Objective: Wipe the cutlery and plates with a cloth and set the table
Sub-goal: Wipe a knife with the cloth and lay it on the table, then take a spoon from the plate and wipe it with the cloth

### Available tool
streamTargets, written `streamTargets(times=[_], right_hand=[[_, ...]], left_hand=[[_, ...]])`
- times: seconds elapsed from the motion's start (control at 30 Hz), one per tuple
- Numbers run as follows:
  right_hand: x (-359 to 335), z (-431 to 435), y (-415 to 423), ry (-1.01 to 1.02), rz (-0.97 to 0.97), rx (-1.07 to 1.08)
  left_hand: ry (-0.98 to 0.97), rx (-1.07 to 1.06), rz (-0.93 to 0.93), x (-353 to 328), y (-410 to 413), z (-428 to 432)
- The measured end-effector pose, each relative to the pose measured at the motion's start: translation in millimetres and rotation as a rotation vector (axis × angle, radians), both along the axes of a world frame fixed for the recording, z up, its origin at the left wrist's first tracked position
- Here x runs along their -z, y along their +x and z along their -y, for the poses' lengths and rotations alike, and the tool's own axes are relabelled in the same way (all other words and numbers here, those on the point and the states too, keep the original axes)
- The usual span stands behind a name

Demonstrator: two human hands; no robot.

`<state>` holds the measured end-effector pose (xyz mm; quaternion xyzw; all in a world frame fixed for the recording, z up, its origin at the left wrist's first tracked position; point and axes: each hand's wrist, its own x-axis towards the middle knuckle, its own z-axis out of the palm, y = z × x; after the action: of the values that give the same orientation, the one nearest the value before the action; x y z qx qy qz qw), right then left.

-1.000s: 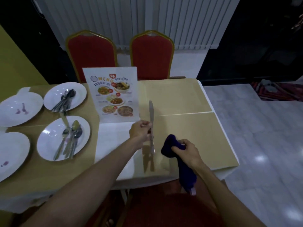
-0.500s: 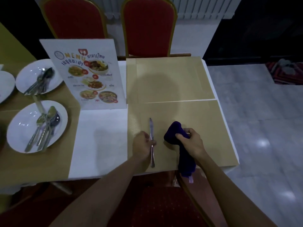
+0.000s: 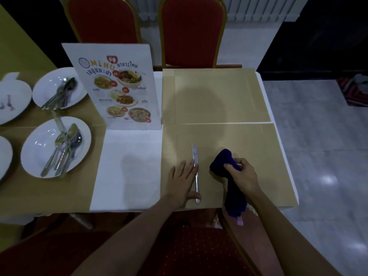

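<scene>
A table knife lies flat on the near tan placemat, blade pointing away from me. My left hand rests flat and spread just left of it, with fingertip and thumb touching the handle. My right hand grips a dark blue cloth to the right of the knife; the cloth's tail hangs over the table edge. At left, a white plate holds forks and spoons, and a farther plate holds more cutlery.
A standing menu card is left of the far placemat. Two more white plates sit at the left edge. Two red chairs stand across the table, one red seat below me. Grey floor lies right.
The knife, held upright above the table a second ago, came down onto the near placemat. My left hand has let go and spread flat beside it. My view tilted downward.
</scene>
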<state>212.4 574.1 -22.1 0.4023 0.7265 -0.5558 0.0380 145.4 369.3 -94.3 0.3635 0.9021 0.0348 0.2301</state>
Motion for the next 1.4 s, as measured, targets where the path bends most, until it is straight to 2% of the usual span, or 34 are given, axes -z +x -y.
streamTargets(times=[0.17, 0.33, 0.43, 0.57, 0.63, 0.7, 0.83, 1.0, 1.2, 1.33, 1.4], right_hand=[[-7, 15, -9, -0.008, -0.032, -0.019], [-23, 75, -57, 0.099, -0.112, -0.315], [-30, 130, -87, 0.167, -0.184, -0.473], [-39, 198, -118, 0.114, -0.186, -0.574], [-41, 225, -129, 0.101, -0.162, -0.611], [-43, 247, -136, 0.107, -0.141, -0.626], [-45, 281, -144, 0.115, -0.137, -0.566], [-48, 299, -145, 0.137, -0.108, -0.512], [-61, 319, -146, 0.09, -0.066, -0.445], [-77, 334, -153, 0.058, -0.105, -0.361], [-86, 341, -157, 0.056, -0.129, -0.374]], left_hand=[[0.082, -0.116, 0.023, -22, -12, 28], [0.225, -0.374, -0.146, -39, -46, 114], [0.278, -0.586, -0.157, -43, -70, 182], [0.326, -0.8, -0.323, -49, -107, 261], [0.296, -0.897, -0.333, -56, -126, 287], [0.262, -0.959, -0.285, -63, -146, 303], [0.123, -0.938, -0.179, -52, -181, 326], [0.121, -0.895, -0.127, -41, -194, 336], [0.366, -1.01, 0.087, -73, -183, 342], [0.691, -1.178, 0.533, -94, -164, 339], [0.777, -1.223, 0.615, -95, -157, 339]])
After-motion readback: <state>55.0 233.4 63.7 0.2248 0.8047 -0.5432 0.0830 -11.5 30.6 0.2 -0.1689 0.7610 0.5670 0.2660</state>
